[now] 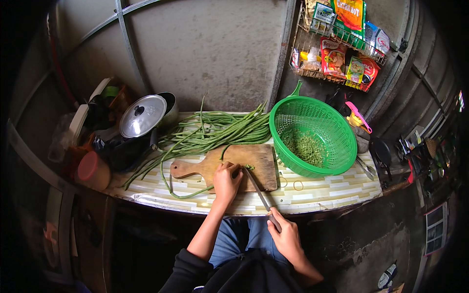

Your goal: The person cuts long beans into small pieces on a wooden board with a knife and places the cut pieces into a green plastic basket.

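Note:
My left hand (226, 181) is closed around long beans on a wooden cutting board (216, 161), near a few small cut green pieces (250, 167). My right hand (284, 231) grips the handle of a kitchen knife (259, 191), whose blade tip reaches the board beside those pieces. Behind the board lies a heap of long green beans (220, 132), some trailing forward to the left around the board's handle. At the right, a green plastic colander (335, 166) stands tilted and holds many chopped bean pieces (307, 148).
A metal pot (171, 113) with a tilted lid (143, 116) stands at the back left, near black plastic bags and a red-lidded tub (93, 170). Rubber bands (298, 185) and cutlery (365, 168) lie around the colander. A wire rack (340, 36) with food packets hangs above.

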Tool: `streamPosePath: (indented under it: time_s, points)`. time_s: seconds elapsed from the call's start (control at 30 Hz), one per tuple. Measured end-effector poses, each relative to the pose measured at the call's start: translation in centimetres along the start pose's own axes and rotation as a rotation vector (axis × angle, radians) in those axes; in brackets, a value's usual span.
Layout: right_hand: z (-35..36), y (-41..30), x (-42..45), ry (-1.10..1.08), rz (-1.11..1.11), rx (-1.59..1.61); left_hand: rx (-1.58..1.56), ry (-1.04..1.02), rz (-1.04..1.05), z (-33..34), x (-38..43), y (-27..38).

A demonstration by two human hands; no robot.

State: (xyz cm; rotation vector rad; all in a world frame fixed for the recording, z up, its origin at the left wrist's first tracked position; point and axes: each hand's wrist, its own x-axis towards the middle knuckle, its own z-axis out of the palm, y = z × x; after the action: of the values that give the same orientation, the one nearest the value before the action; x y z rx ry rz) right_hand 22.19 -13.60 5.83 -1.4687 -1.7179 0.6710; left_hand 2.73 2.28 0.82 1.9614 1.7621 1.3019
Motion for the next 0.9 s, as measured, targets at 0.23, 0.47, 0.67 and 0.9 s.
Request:
streamPosePath:
  time_s: [0.23,0.47,0.67,0.9]
  points:
    - [0.4,0.5,-0.1,-0.026,0.029,0.012,0.015,0.012,0.002,0.0,-0.1,0.1]
    - [-0.1,-1.2,1.0,-0.119,0.116,-0.109,0.018,0.033,0.019,0.2,-0.2,-0.1]
    - [-0.1,-0.2,0.9,0.016,0.079,0.045,0.007,0.037,-0.004,0.3,-0.2,0.1]
    - [0.1,-0.1,0.2,-0.037,0.080,-0.021,0.045,0.052,0.016,0.2,0.0,0.3]
